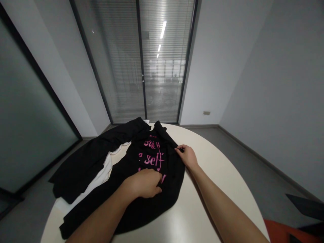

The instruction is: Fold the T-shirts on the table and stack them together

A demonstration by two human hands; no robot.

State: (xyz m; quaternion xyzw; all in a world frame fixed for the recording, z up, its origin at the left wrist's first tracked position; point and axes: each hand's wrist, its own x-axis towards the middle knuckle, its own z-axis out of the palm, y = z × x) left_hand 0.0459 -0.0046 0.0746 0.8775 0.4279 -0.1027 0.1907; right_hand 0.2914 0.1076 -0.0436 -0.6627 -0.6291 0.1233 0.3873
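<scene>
On the left of the round, cream-coloured worktop lies a long, crumpled garment of black fabric, with some white cloth showing along its right edge. To the right of it, in the middle, the black fabric top with pink printed lettering is spread, one sleeve reaching to the near left. The bare left hand is over the lower part of the lettering, its fingers curled and the thumb a little apart from the index finger; I cannot tell whether it pinches the fabric or only rests there. It seems best to use this hand as a light weight, so that the middle does not slide or wrinkle. Farther right, the bare right hand has its thumb and fingertips closed together on the right edge of the top, where a bunched strip of black fabric runs to the far side. I think this hand should pinch only a small part, lift it slightly and lay it straight, because such soft cloth could easily twist.
</scene>
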